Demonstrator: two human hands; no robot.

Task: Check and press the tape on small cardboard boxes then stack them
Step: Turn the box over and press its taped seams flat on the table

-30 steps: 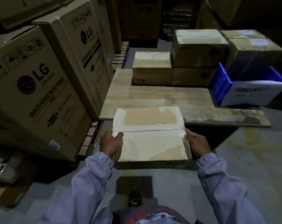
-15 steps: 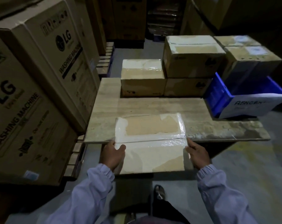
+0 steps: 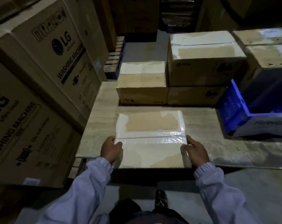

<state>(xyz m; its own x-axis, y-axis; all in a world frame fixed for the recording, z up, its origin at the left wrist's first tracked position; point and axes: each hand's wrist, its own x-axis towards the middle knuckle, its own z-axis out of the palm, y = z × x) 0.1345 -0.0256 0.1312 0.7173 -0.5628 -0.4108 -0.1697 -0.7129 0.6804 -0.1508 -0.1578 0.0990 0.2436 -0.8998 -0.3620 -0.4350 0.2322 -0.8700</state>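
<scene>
A small cardboard box (image 3: pixel 150 125) with shiny clear tape across its top is held over the near edge of a wooden platform (image 3: pixel 200 120). My left hand (image 3: pixel 110 149) grips its left side with the thumb on the top. My right hand (image 3: pixel 196 151) grips its right side the same way. Farther back on the platform a single taped box (image 3: pixel 142 83) stands at the left. Beside it two taped boxes (image 3: pixel 205 57) are stacked one on the other.
Large LG washing machine cartons (image 3: pixel 40 88) line the left side. A blue plastic crate (image 3: pixel 238 113) stands on the platform at the right, with more cardboard boxes (image 3: pixel 269 57) behind it. The concrete floor (image 3: pixel 256 188) and my shoe (image 3: pixel 160 199) show below.
I have stepped closer and carried the box forward, from in front of the platform to over its near edge. Both hands keep the same grip on its sides.
</scene>
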